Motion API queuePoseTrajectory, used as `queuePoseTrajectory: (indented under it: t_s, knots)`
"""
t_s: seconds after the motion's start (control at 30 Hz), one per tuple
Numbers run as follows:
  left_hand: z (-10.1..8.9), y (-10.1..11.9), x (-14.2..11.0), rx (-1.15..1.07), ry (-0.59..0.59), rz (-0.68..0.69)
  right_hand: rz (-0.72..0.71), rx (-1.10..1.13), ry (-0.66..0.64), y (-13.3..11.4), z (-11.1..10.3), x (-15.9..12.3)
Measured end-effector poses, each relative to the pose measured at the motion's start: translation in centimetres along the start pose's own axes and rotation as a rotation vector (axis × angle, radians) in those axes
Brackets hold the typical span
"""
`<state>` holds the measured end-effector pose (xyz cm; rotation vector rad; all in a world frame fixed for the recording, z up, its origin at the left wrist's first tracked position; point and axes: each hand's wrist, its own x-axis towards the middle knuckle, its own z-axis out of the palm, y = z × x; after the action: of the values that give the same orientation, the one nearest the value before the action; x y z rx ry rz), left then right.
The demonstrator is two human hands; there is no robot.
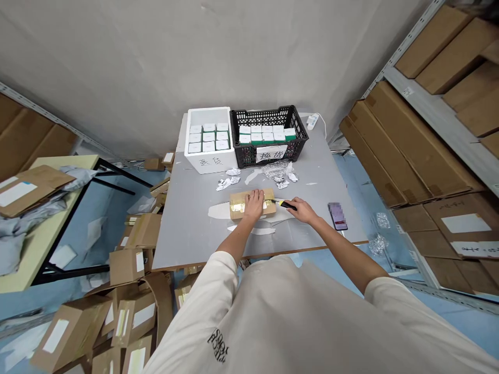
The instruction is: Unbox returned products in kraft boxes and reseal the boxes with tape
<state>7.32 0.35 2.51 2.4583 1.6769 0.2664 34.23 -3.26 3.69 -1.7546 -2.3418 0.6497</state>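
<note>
A small taped cardboard box lies on the grey table in front of me. My left hand rests flat on top of it, fingers spread, holding it down. My right hand is closed round a yellow and black utility knife. The knife's tip touches the right end of the box. White paper scraps and crumpled clear wrap lie just beyond the box.
A white foam box and a black crate, both holding small white and green boxes, stand at the table's far edge. A phone lies at the right. Cardboard boxes litter the floor on the left; shelves of cartons stand right.
</note>
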Motion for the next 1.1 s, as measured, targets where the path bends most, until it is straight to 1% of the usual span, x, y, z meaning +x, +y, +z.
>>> queuePoseTrajectory:
  t_s: [0.13,0.23,0.33,0.47,0.6,0.7,0.8,0.93,1.1]
  knots:
    - [-0.2,0.1,-0.1,-0.016,-0.005,-0.013,0.017,0.003,0.047,-0.1,1.3,0.5]
    - [-0.6,0.3,0.0,-0.043,-0.031,-0.031,0.002,0.005,0.058,0.1,1.8,0.8]
    - [-0.8,0.4,0.0,-0.051,-0.060,-0.036,-0.031,-0.026,0.066,0.8,1.6,0.9]
    - [-0.8,0.4,0.1,-0.019,-0.051,-0.048,-0.046,-0.035,0.067,1.7,1.4,0.9]
    - [-0.6,0.3,0.0,-0.021,-0.049,-0.026,-0.066,-0.013,0.080,1.9,1.8,1.5]
    - [-0.4,0.1,0.1,0.001,-0.031,-0.016,-0.091,-0.014,0.108,2.2,2.0,1.9]
    - [-0.1,0.0,0.2,0.031,-0.014,-0.003,-0.113,-0.001,0.145,3.0,1.8,1.8]
    - [0.3,-0.1,0.4,0.043,0.012,0.006,-0.093,0.026,0.187,4.2,1.4,1.4]
    - [0.6,-0.2,0.4,0.032,0.017,0.008,-0.119,0.062,0.131,4.0,1.2,2.5]
